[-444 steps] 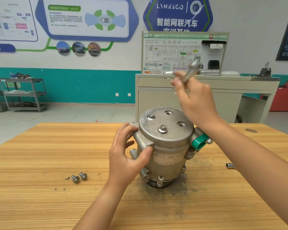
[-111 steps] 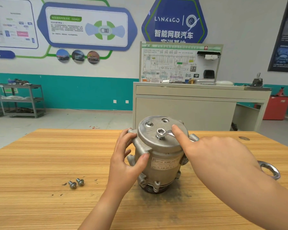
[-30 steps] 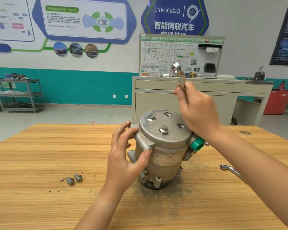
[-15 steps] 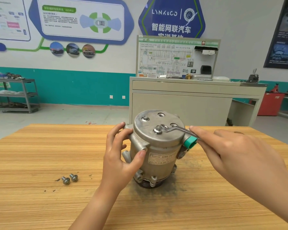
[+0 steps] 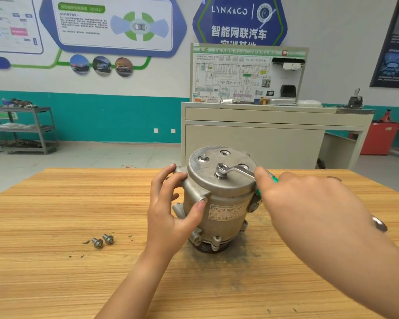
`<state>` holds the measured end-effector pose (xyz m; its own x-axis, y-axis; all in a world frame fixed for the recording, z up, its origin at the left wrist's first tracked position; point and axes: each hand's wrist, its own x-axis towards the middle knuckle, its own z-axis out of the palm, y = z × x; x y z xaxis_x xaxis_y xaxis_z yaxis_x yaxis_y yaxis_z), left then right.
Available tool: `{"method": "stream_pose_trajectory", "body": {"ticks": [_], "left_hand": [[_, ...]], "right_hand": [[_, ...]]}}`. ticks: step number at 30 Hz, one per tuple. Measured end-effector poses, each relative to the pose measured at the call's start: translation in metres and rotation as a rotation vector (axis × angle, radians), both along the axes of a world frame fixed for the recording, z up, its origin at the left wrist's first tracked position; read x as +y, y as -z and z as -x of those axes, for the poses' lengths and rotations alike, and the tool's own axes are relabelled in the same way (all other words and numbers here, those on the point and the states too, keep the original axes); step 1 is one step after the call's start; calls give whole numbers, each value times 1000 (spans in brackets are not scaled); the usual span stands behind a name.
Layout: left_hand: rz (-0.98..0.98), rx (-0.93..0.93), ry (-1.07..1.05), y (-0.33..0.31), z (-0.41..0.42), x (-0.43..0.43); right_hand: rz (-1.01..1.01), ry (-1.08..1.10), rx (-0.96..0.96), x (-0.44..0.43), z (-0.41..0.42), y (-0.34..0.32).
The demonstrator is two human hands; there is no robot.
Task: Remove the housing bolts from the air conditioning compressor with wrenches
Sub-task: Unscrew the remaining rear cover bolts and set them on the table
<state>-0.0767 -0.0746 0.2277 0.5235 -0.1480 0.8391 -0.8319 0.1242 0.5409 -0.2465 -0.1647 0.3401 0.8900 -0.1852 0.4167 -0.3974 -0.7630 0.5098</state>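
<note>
The grey metal compressor [image 5: 219, 196] stands upright on the wooden table [image 5: 55, 226]. My left hand [image 5: 171, 210] grips its left side, thumb on the front and fingers round a lug. A silver ring wrench [image 5: 236, 170] lies across the top plate with its ring end on the middle bolt [image 5: 221, 173]. My right hand [image 5: 309, 203] holds the wrench handle at the plate's right edge; the handle's far end shows past my wrist. A second bolt [image 5: 203, 158] sits at the top left of the plate. Two empty bolt holes are at the back and right.
Two loose bolts [image 5: 103, 240] lie on the table left of the compressor. Dark grime marks the wood around its base. Behind the table stand a grey training bench [image 5: 263, 134] with a wiring board and a metal shelf cart [image 5: 21, 130] at the left wall.
A second ago my right hand held the wrench up in the air. It has since come down and the ring end now sits on the middle bolt. My left hand has kept its grip.
</note>
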Motion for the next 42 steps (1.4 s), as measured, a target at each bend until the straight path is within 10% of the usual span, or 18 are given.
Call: {"method": "stream_pose_trajectory", "body": {"ticks": [22,42], "left_hand": [[31,152,156,2,8,-9],[69,368,372,-10,10,-8]], "right_hand": [[50,-5,-192,-3,1,12],[-39,-490,-297,-65,-19,4]]}}
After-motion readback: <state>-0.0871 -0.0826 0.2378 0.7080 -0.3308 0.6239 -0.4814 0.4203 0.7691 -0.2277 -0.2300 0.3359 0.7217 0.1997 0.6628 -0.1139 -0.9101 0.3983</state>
